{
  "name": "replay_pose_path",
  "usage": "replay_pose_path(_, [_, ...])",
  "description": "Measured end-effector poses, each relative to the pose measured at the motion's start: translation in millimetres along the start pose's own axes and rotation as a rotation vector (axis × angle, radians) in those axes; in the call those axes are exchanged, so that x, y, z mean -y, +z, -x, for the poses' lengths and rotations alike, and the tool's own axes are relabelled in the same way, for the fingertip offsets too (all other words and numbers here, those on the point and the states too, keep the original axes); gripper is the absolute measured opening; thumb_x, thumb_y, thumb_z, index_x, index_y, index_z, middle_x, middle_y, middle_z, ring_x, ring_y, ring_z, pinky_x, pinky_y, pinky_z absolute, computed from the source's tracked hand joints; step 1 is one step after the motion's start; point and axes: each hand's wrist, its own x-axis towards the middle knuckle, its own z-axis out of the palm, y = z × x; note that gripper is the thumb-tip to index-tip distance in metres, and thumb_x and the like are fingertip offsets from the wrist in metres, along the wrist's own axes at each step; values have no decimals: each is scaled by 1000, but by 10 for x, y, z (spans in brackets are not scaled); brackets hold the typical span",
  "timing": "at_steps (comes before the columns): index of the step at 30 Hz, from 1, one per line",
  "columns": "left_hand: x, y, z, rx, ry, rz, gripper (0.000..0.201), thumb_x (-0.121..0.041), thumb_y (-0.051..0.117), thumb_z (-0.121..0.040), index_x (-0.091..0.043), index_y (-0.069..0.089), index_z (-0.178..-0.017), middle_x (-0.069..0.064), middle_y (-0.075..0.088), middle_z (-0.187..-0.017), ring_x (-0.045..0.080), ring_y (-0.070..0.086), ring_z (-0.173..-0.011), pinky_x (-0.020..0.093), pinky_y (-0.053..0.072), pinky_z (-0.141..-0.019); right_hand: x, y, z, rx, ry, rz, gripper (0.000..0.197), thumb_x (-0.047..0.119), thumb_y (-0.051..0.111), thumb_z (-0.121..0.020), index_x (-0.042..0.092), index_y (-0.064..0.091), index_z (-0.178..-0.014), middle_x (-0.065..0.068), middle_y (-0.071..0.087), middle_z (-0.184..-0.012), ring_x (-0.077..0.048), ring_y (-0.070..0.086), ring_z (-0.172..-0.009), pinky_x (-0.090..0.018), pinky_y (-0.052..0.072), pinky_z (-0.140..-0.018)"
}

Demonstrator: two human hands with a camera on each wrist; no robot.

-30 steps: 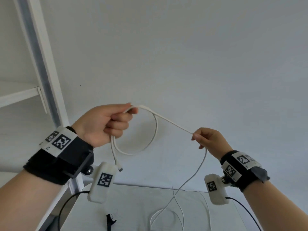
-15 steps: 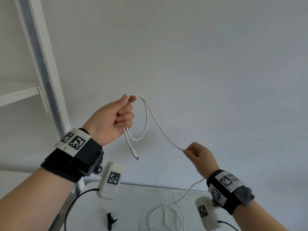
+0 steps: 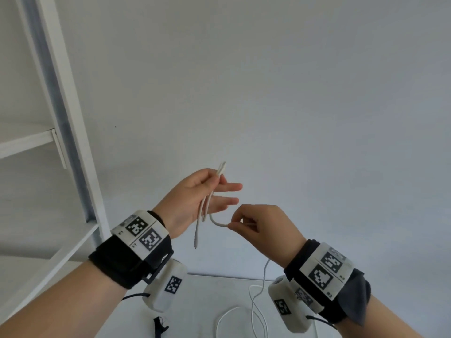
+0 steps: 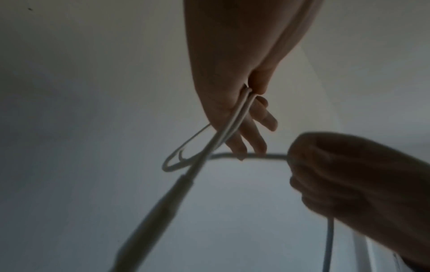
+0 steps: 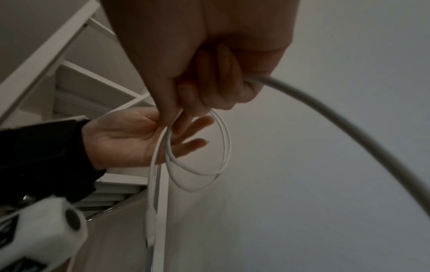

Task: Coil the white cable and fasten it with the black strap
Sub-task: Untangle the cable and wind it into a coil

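Centre of frame: left hand [image 3: 195, 196] pinches looped white cable [image 3: 203, 211], fingers extended; right hand [image 3: 263, 228] pinches its next bend; black strap [image 3: 159, 326] at bottom edge.

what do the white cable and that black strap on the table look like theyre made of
white cable: looks like a smooth matte plastic or rubbery jacket; it bends into soft loops without kinking.
black strap: dark, matte and limp, likely fabric or hook-and-loop, though too small to tell.

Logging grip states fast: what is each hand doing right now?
Left hand: fingers extended, thumb pinching the coiled loops of the thin white cable.
Right hand: pinching the same cable near the coil.
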Motion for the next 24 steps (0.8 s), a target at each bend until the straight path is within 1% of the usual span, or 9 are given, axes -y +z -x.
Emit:
replay_pose_path(2, [40, 54, 12, 21, -4, -98, 19, -28, 42, -95, -12, 51, -90, 4, 74, -107, 28, 72, -86, 32, 56, -80, 41, -53, -43, -14, -37, 6, 15, 31, 62, -84, 18, 64, -76, 15, 40, -45, 1, 48, -54, -15, 31, -53])
replay_pose_path(4, [71, 98, 23, 21, 6, -195, 19, -26, 41, -97, -13, 52, -89, -1, 74, -96, 17, 68, -66, 22, 51, -63, 81, -100, -91, -6, -61, -8, 17, 32, 62, -84, 18, 64, -74, 17, 47, -48, -2, 48, -52, -20, 39, -54])
replay_pose_path(6, [72, 132, 37, 15, 12, -246, 22, -27, 41, -97, -11, 54, -91, -4, 69, -81, 14, 63, -58, 24, 50, -61, 114, -152, -134, 6, -76, -15, 16, 31, 62, -84, 20, 64, -73, 15, 50, -54, -5, 49, -54, -26, 44, -59])
replay_pose_path(9, [60, 172, 54, 38, 6, -266, 29, -31, 40, -98, -5, 51, -97, 0, 66, -72, 28, 68, -58, 38, 56, -72, 130, -229, -186, -11, -119, -21, 10, 26, 64, -82, 20, 66, -74, 14, 53, -61, -5, 50, -59, -24, 45, -60])
replay_pose_path(12, [41, 215, 57, 14, 7, -320, 26, -28, 39, -99, -6, 52, -93, 1, 60, -56, 17, 48, -38, 34, 52, -57, 139, -289, -218, -82, -160, -27, 6, 24, 68, -79, 24, 67, -73, 19, 48, -58, 1, 49, -62, -15, 37, -57])
replay_pose_path(15, [-11, 238, 48, -18, 9, -356, 31, -27, 37, -99, -2, 52, -87, -4, 42, -43, 13, 33, -39, 23, 37, -43, 149, -302, -230, -138, -187, 14, 9, 30, 69, -78, 21, 65, -76, 14, 51, -62, 0, 45, -58, -25, 43, -55])
replay_pose_path(17, [-55, 229, 58, 8, -16, -340, 32, -25, 38, -99, -4, 52, -79, -7, 34, -42, 10, 24, -38, 20, 25, -39, 151, -319, -231, -137, -158, 3, 20, 34, 71, -75, 23, 55, -81, 9, 56, -65, -3, 46, -56, -33, 48, -57])
replay_pose_path(19, [-91, 204, 79, 56, -50, -352, 34, -25, 41, -98, -13, 50, -69, -7, 28, -46, 8, 18, -39, 18, 16, -39, 119, -377, -233, -96, -80, -80, 36, 35, 75, -70, 32, 42, -83, 8, 57, -64, -6, 51, -56, -30, 49, -59])
replay_pose_path(24, [-150, 77, 119, 104, -143, -449, 34, -27, 45, -96, -13, 63, -71, -7, 25, -49, 8, 16, -41, 17, 15, -39, -105, -527, -254, -56, -33, -118, 34, 32, 79, -66, 27, 46, -74, 7, 52, -58, -10, 46, -53, -21, 43, -55])
